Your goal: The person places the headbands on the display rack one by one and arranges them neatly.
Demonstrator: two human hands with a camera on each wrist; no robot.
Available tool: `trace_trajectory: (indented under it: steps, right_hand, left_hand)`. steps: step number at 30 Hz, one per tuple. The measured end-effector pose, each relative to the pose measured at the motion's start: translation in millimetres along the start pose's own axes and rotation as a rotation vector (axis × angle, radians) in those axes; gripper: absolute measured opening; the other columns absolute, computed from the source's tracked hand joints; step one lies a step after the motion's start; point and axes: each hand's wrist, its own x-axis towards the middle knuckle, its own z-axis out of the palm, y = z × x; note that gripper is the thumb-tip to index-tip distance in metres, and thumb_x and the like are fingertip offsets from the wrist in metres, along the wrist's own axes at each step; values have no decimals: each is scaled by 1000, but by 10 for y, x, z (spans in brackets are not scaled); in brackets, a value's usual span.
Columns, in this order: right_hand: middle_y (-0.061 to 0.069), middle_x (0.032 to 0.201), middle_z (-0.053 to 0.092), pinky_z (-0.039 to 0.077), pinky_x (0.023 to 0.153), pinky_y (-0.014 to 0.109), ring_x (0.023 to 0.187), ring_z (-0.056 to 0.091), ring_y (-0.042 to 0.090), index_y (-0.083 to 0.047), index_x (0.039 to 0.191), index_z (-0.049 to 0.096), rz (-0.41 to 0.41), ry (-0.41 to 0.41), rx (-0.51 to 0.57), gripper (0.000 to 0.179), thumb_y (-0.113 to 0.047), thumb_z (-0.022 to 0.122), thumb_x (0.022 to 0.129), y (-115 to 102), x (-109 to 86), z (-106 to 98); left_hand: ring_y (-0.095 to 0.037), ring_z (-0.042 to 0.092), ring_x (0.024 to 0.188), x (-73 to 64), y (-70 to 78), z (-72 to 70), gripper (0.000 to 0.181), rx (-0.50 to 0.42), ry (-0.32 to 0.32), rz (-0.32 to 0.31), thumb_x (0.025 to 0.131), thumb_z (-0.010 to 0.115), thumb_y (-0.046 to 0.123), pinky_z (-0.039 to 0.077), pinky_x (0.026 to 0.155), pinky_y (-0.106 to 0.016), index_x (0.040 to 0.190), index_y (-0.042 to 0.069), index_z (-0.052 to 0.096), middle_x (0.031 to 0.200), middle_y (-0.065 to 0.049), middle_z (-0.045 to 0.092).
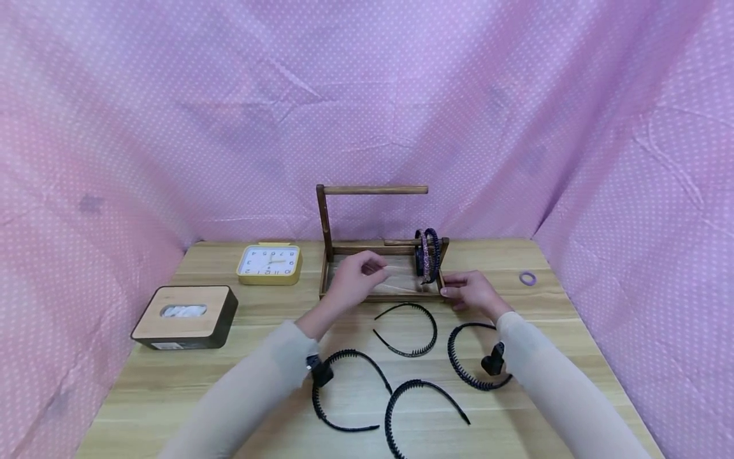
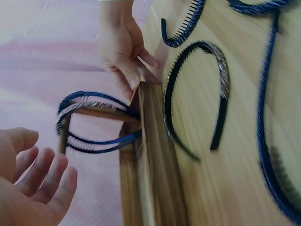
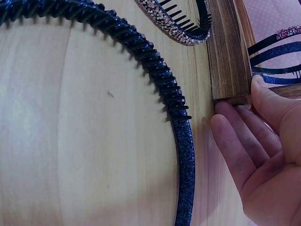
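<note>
A wooden rack [image 1: 375,190] with a high bar, a low bar and a tray base stands at the back of the table. Hair headbands [image 1: 434,255], dark blue and pinkish glitter, hang on the low bar at its right end. My right hand [image 1: 473,292] grips the tray's right front corner, with the thumb [image 3: 263,94] over the edge and fingers against the outside. Above the tray, my left hand [image 1: 355,277] is empty, its fingers loosely bent in the left wrist view, near the hanging headbands. A glittery toothed headband [image 1: 427,347] lies just in front of the rack.
More dark toothed headbands lie toward the front: one on the left [image 1: 316,401], one in the middle [image 1: 390,414], one under the right forearm [image 1: 459,366]. A yellow clock [image 1: 269,264] and tissue box [image 1: 186,315] stand left; a purple ring [image 1: 527,278] lies right. Pink curtain [image 1: 367,95] surrounds the table.
</note>
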Motion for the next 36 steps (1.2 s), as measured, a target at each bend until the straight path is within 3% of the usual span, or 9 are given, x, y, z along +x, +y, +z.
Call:
trace_trajectory:
  steps: [7, 11, 17, 22, 27, 36]
  right_hand:
    - [26, 129, 67, 65, 81, 42, 102, 72, 33, 3, 142, 57, 2, 15, 13, 51, -11, 73, 96, 5, -15, 0]
    - [25, 131, 66, 64, 83, 41, 106, 71, 34, 1, 143, 57, 12, 9, 18, 52, -13, 73, 96, 20, 2, 13]
    - [26, 135, 64, 64, 84, 42, 108, 70, 34, 1, 144, 55, 14, 5, 8, 52, -13, 72, 97, 4, -10, 26]
    - [25, 134, 65, 64, 83, 42, 105, 71, 31, 2, 144, 56, 18, 13, 27, 51, -12, 71, 97, -15, -15, 27]
    - [26, 138, 62, 64, 85, 42, 108, 71, 32, 2, 145, 54, 12, 1, 28, 52, -13, 71, 98, -11, -8, 32]
    - [28, 144, 56, 64, 86, 41, 107, 72, 30, 3, 149, 48, -10, 14, 59, 58, -13, 70, 98, 75, 3, 23]
  left_hand:
    - [-15, 66, 83, -527, -56, -357, 15, -14, -150, -23, 92, 76, 13, 60, 73, -28, 107, 11, 73, 92, 1, 72]
    - [-20, 66, 75, -912, -137, -492, 17, -44, -210, -92, 92, 74, 10, 61, 63, -32, 108, 6, 72, 89, -3, 71]
    - [-23, 68, 73, -1390, -392, -624, 24, -118, -213, -250, 91, 75, 8, 63, 61, -38, 110, -5, 68, 88, -7, 71]
    - [-27, 68, 68, -1721, -593, -655, 31, -223, -195, -386, 89, 77, 9, 63, 57, -42, 111, -9, 66, 87, -9, 70]
    - [-22, 65, 61, -2009, -723, -639, 32, -239, -179, -457, 87, 80, 9, 61, 51, -40, 109, -8, 65, 84, -8, 70]
    - [-17, 61, 62, -2249, -782, -539, 33, -220, -181, -521, 87, 82, 15, 57, 47, -33, 107, -6, 67, 80, -5, 70]
